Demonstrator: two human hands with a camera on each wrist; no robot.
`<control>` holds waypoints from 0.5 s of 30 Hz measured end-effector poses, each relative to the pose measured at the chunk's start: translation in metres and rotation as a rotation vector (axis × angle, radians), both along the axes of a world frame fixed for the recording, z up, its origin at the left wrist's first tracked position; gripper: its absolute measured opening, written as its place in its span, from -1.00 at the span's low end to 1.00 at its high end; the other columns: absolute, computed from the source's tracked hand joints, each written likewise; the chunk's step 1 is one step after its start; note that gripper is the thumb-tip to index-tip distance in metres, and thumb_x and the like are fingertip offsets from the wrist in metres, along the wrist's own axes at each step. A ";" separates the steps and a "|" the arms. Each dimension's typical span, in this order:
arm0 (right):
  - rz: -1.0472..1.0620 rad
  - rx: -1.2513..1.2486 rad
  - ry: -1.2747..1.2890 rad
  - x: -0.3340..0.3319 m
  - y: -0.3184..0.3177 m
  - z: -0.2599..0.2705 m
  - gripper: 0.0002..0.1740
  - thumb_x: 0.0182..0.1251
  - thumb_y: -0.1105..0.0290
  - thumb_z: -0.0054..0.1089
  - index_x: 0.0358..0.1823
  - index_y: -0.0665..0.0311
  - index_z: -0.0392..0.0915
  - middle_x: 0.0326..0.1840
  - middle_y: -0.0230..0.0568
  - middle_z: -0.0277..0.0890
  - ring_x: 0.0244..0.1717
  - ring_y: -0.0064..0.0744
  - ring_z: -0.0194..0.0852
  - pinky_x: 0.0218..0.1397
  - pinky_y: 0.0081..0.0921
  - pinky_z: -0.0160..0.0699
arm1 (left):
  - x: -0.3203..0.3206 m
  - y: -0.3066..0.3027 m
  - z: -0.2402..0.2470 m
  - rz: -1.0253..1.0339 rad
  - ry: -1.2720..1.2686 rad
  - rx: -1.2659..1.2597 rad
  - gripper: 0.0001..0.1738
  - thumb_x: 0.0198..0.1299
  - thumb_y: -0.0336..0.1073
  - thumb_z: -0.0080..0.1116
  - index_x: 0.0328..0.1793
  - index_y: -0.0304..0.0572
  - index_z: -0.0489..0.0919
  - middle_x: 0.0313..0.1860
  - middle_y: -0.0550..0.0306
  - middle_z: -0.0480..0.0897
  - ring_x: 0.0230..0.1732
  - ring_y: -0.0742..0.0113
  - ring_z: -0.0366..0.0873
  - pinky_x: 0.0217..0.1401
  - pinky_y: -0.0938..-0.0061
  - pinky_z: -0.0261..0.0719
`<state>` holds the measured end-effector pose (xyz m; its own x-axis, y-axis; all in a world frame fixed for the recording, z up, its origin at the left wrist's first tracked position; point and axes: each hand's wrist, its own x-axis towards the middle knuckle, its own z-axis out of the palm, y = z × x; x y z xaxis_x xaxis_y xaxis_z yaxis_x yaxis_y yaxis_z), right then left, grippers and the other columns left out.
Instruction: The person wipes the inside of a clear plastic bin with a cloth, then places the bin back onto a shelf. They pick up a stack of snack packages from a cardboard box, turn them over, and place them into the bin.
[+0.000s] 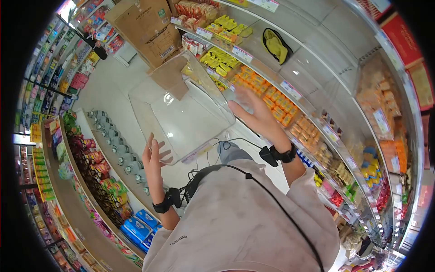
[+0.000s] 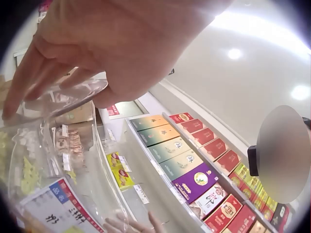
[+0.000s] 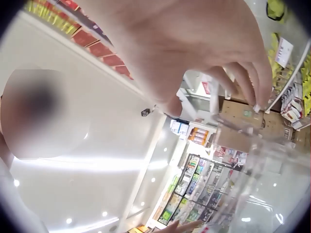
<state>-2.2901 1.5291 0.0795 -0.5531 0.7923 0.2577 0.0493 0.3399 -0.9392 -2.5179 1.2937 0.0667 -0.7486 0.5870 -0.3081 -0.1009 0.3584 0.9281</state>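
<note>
A clear plastic bin [image 1: 190, 115] is tilted in front of the person's body in the head view, with only glare and see-through background showing inside. A handwritten price card [image 2: 58, 208] is on its side. The left hand [image 1: 155, 161] holds the bin's near left edge; in the left wrist view its thumb and fingers lie on either side of the clear rim [image 2: 99, 86]. At the bin's right side is the right hand [image 1: 259, 119], thumb and fingers apart. In the right wrist view its fingertips [image 3: 260, 104] are right by the bin's corner, with nothing between thumb and fingers.
Shelves with orange packs [image 1: 281, 106] and yellow packs [image 1: 219, 61] run along the right. A black-edged yellow-green item [image 1: 276, 45] lies on an upper shelf. Cardboard boxes [image 1: 145, 31] stand ahead. Large water bottles [image 1: 120, 147] line the floor by the left shelf.
</note>
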 end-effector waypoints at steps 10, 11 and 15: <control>0.090 -0.226 -0.151 -0.085 0.121 -0.037 -0.57 0.36 0.24 0.31 0.11 0.41 0.61 -0.23 -0.17 0.70 -0.26 -0.39 0.72 -0.18 -0.46 0.67 | -0.102 0.136 0.048 -0.240 0.118 -0.201 -0.23 0.52 0.18 -0.04 0.67 -0.11 0.22 0.31 -0.27 0.55 0.07 0.03 0.67 0.01 0.25 0.70; 0.089 -0.192 -0.146 -0.090 0.127 -0.052 -0.60 0.37 0.27 0.29 0.10 0.42 0.61 -0.23 -0.16 0.71 -0.28 -0.39 0.72 -0.19 -0.46 0.67 | -0.110 0.147 0.051 -0.270 0.138 -0.211 -0.23 0.53 0.19 -0.06 0.67 -0.10 0.22 0.31 -0.25 0.55 0.07 0.05 0.67 0.01 0.26 0.69; -0.003 -0.277 -0.142 -0.111 0.140 -0.065 -0.67 0.40 0.38 0.20 0.07 0.46 0.62 -0.27 -0.18 0.71 -0.30 -0.42 0.75 -0.24 -0.50 0.68 | -0.157 0.187 0.050 -0.435 0.132 -0.194 -0.24 0.55 0.22 -0.17 0.67 -0.10 0.23 0.33 -0.17 0.56 0.10 0.11 0.66 0.12 0.26 0.65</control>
<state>-2.4007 1.6695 0.0146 -0.5659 0.8231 -0.0476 0.1869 0.0718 -0.9798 -2.6752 1.4809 0.1171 -0.4868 0.7949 -0.3621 0.2100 0.5089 0.8348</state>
